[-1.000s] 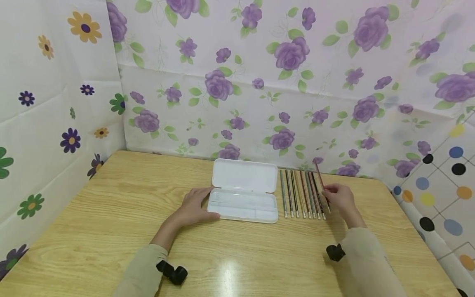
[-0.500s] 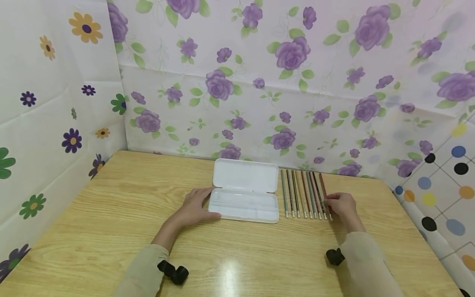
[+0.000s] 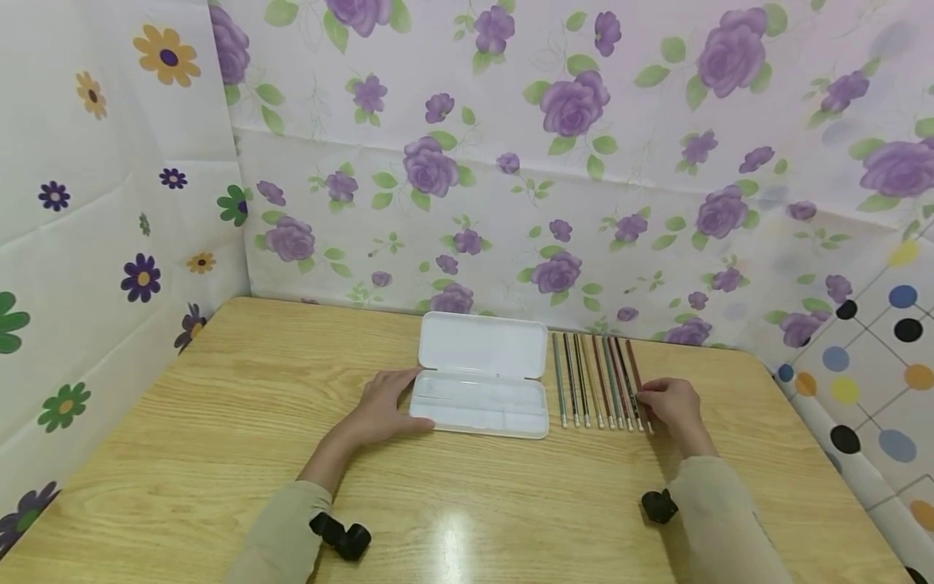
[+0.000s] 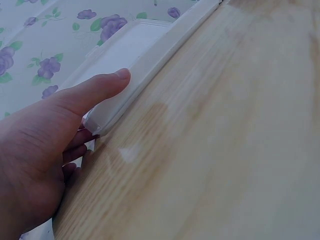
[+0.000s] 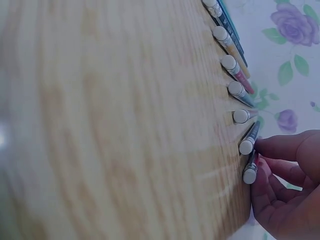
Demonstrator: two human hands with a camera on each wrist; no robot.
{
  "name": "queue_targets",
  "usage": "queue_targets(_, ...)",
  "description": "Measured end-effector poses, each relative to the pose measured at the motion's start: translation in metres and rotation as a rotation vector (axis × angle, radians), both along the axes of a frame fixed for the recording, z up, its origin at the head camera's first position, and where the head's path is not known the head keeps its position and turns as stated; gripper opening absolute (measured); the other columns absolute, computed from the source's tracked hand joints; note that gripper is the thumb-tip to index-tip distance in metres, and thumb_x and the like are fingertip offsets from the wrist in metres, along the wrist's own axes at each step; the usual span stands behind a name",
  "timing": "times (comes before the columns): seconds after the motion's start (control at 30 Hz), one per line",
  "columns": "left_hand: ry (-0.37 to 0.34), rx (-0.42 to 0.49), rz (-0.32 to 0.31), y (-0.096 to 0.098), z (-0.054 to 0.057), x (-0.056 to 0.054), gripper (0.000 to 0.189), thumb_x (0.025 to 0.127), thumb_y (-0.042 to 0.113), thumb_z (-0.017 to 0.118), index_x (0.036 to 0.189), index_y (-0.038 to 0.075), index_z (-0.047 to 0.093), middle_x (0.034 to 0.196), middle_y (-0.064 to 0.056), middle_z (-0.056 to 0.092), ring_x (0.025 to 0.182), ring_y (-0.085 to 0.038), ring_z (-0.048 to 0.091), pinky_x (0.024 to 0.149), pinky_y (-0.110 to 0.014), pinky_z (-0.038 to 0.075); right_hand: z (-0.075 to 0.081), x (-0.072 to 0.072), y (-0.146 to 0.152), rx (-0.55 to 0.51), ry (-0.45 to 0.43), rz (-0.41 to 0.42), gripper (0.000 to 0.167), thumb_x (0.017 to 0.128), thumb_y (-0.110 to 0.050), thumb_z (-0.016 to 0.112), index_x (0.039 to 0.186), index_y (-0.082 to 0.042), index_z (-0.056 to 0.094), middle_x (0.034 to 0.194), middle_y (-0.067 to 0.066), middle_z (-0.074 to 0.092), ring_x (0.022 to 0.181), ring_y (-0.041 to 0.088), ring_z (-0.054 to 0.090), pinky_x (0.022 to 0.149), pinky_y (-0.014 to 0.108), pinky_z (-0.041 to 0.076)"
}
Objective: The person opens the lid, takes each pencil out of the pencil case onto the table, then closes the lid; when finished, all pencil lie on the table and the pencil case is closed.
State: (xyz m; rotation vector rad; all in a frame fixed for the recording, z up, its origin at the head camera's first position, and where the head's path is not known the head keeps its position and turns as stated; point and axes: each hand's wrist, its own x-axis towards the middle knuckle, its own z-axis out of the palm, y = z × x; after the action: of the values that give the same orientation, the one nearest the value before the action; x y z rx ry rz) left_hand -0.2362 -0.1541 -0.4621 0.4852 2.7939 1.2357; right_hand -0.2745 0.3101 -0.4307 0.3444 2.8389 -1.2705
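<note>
A white pencil case (image 3: 479, 418) lies with its lid (image 3: 482, 344) folded back on the wooden table. My left hand (image 3: 381, 408) holds its left end, the thumb along the front wall and the fingers around the far side, as the left wrist view (image 4: 37, 150) also shows. To the right of the case lies a row of several pencils (image 3: 593, 377), white eraser ends toward me. At the row's right end my right hand (image 3: 673, 407) pinches a dark red pencil (image 3: 632, 361), which lies on the table. In the right wrist view its eraser end (image 5: 249, 175) shows beside a dark pencil (image 5: 247, 146).
The wooden table (image 3: 467, 495) ends at a flowered cloth wall (image 3: 467, 203) close behind the lid and pencils. A black wrist camera (image 3: 340, 536) sits on the left sleeve and another black camera (image 3: 660, 505) on the right one.
The red pencil, tilted and raised one second ago, has come down toward me and lies at the row's right end. My right hand moved with it; the left hand stayed put.
</note>
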Motion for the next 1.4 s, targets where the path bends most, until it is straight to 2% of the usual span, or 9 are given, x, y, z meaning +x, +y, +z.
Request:
queue_targets(0.23, 0.010, -0.020, -0.003, 0.000, -0.004, -0.001, 0.097, 0.074, 0.050, 0.080, 0.151, 0.011, 0.035, 0.147, -0.011, 0.041, 0.134, -0.032, 0.027, 0.104, -0.057, 0.024, 0.006, 0.000, -0.002, -0.111, -0.031, -0.014, 0.040, 0.094, -0.009, 0.059, 0.125, 0.017, 0.053, 0.106, 0.025, 0.063, 0.073, 0.016, 0.063, 0.063, 0.029, 0.054)
queue_targets(0.3, 0.006, -0.018, 0.001, 0.000, -0.004, -0.001, 0.098, 0.073, 0.050, 0.080, 0.151, 0.011, 0.035, 0.147, -0.010, 0.040, 0.134, -0.032, 0.026, 0.104, -0.057, 0.024, 0.010, 0.000, -0.008, -0.089, -0.011, 0.003, 0.041, 0.095, -0.011, 0.058, 0.127, 0.015, 0.053, 0.110, 0.025, 0.061, 0.077, 0.018, 0.062, 0.063, 0.028, 0.053)
queue_targets(0.4, -0.001, -0.011, 0.005, -0.001, -0.003, -0.001, 0.097, 0.073, 0.050, 0.080, 0.151, 0.011, 0.035, 0.147, -0.011, 0.040, 0.135, -0.033, 0.025, 0.104, -0.058, 0.024, 0.018, 0.000, -0.023, -0.034, 0.042, 0.056, 0.041, 0.096, -0.013, 0.058, 0.128, 0.012, 0.053, 0.115, 0.027, 0.058, 0.091, 0.027, 0.059, 0.070, 0.032, 0.050)
queue_targets(0.5, -0.006, -0.008, 0.006, -0.001, 0.000, 0.001, 0.097, 0.074, 0.049, 0.080, 0.151, 0.011, 0.035, 0.148, -0.011, 0.039, 0.135, -0.034, 0.025, 0.104, -0.059, 0.024, 0.026, -0.002, -0.043, 0.015, 0.104, 0.147, 0.040, 0.096, -0.012, 0.059, 0.129, 0.010, 0.054, 0.116, 0.025, 0.058, 0.101, 0.033, 0.056, 0.078, 0.037, 0.049)
queue_targets(0.63, -0.002, -0.009, 0.004, -0.002, 0.001, 0.001, 0.096, 0.074, 0.048, 0.081, 0.150, 0.011, 0.036, 0.148, -0.011, 0.039, 0.135, -0.034, 0.025, 0.105, -0.058, 0.023, 0.026, -0.006, -0.070, 0.086, 0.186, 0.326, 0.035, 0.094, -0.008, 0.061, 0.124, 0.009, 0.058, 0.109, 0.020, 0.064, 0.100, 0.035, 0.060, 0.080, 0.043, 0.051)
queue_targets(0.73, 0.003, -0.008, 0.001, -0.002, 0.001, 0.001, 0.096, 0.074, 0.048, 0.081, 0.150, 0.010, 0.036, 0.148, -0.011, 0.040, 0.134, -0.033, 0.026, 0.105, -0.058, 0.023, 0.023, -0.007, -0.088, 0.139, 0.214, 0.454, 0.030, 0.093, -0.006, 0.063, 0.120, 0.006, 0.063, 0.104, 0.016, 0.067, 0.097, 0.032, 0.063, 0.081, 0.044, 0.052)
queue_targets(0.87, 0.009, -0.003, -0.005, -0.001, 0.001, 0.001, 0.097, 0.074, 0.048, 0.081, 0.150, 0.009, 0.035, 0.147, -0.012, 0.040, 0.133, -0.033, 0.027, 0.105, -0.057, 0.023, 0.021, -0.006, -0.112, 0.149, 0.198, 0.543, 0.025, 0.090, -0.003, 0.066, 0.115, 0.003, 0.067, 0.100, 0.011, 0.069, 0.095, 0.027, 0.064, 0.081, 0.042, 0.052)
queue_targets(1.1, 0.007, -0.003, -0.009, -0.002, 0.000, 0.001, 0.097, 0.074, 0.048, 0.081, 0.151, 0.010, 0.035, 0.147, -0.011, 0.040, 0.134, -0.033, 0.027, 0.105, -0.057, 0.023, 0.018, -0.008, -0.142, 0.132, 0.133, 0.597, 0.024, 0.084, 0.000, 0.073, 0.108, 0.000, 0.071, 0.092, 0.004, 0.069, 0.088, 0.020, 0.063, 0.077, 0.035, 0.052)
queue_targets(1.4, -0.003, -0.004, 0.003, -0.002, -0.001, 0.000, 0.097, 0.073, 0.048, 0.081, 0.151, 0.012, 0.035, 0.147, -0.011, 0.040, 0.134, -0.032, 0.027, 0.105, -0.057, 0.024, 0.013, -0.016, -0.155, 0.100, 0.076, 0.627, 0.024, 0.079, -0.002, 0.078, 0.102, 0.000, 0.072, 0.086, 0.000, 0.067, 0.083, 0.016, 0.062, 0.077, 0.033, 0.052)
